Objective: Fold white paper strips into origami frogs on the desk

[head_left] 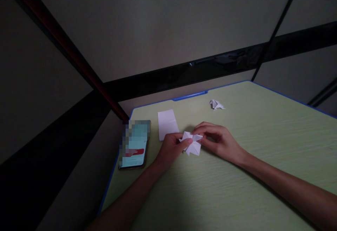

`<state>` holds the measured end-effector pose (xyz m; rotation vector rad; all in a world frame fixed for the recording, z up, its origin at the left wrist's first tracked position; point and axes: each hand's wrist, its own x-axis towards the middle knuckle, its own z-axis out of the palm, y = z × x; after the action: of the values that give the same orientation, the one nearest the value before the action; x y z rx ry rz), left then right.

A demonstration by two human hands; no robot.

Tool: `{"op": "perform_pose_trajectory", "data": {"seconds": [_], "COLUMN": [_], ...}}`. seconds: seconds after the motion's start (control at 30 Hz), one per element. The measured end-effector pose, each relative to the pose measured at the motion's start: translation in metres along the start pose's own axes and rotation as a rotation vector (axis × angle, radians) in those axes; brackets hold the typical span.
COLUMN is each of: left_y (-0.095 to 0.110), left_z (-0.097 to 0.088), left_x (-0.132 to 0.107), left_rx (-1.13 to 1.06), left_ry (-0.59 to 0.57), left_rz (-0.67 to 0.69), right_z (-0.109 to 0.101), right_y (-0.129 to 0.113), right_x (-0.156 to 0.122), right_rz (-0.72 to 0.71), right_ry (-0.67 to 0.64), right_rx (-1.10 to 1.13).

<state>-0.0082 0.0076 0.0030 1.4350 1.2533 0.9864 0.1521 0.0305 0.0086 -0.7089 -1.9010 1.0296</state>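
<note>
A small white folded paper (194, 148) with pointed flaps and crease lines is held between both hands above the table. My left hand (172, 149) grips its left side, the thumb lying across the front. At the upper right, the thumb and fingers of my right hand (219, 140) pinch a flap. The fingers behind the paper are partly hidden. Just beyond my left hand lies a rectangular stack or sheet of white paper (166, 123). Farther back, a small finished-looking origami figure (216, 104) rests on the table.
A phone (135, 145) with a lit, partly blurred screen lies at the table's left edge. The light green table (263, 129) has a blue rim and a blue strip (191, 95) at its back edge. Behind it stands a pale panel (171, 24) with a dark band.
</note>
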Motion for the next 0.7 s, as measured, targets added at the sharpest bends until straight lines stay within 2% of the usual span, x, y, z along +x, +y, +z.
{"op": "perform_pose_trajectory", "data": {"seconds": [0.07, 0.2, 0.43, 0.7], "left_y": [-0.0010, -0.0015, 0.0003, -0.0016], "left_z": [-0.0009, -0.0026, -0.0054, -0.0055], "left_x": [-0.0004, -0.0014, -0.0010, -0.0010], "left_rx": [-0.002, 0.001, 0.062, 0.104], "left_ry": [-0.013, -0.023, -0.041, -0.091], "left_rz": [-0.001, -0.003, -0.013, 0.011], "right_z": [-0.0011, -0.0026, -0.0049, -0.0033], "right_y": [0.0006, 0.0017, 0.0053, 0.0054], "right_x": [0.0006, 0.0012, 0.0014, 0.0040], "right_rz": [-0.048, -0.043, 0.056, 0.199], "right_ry": [-0.022, -0.052, -0.135, -0.103], "right_rx": [0.023, 0.072, 0.129, 0.238]}}
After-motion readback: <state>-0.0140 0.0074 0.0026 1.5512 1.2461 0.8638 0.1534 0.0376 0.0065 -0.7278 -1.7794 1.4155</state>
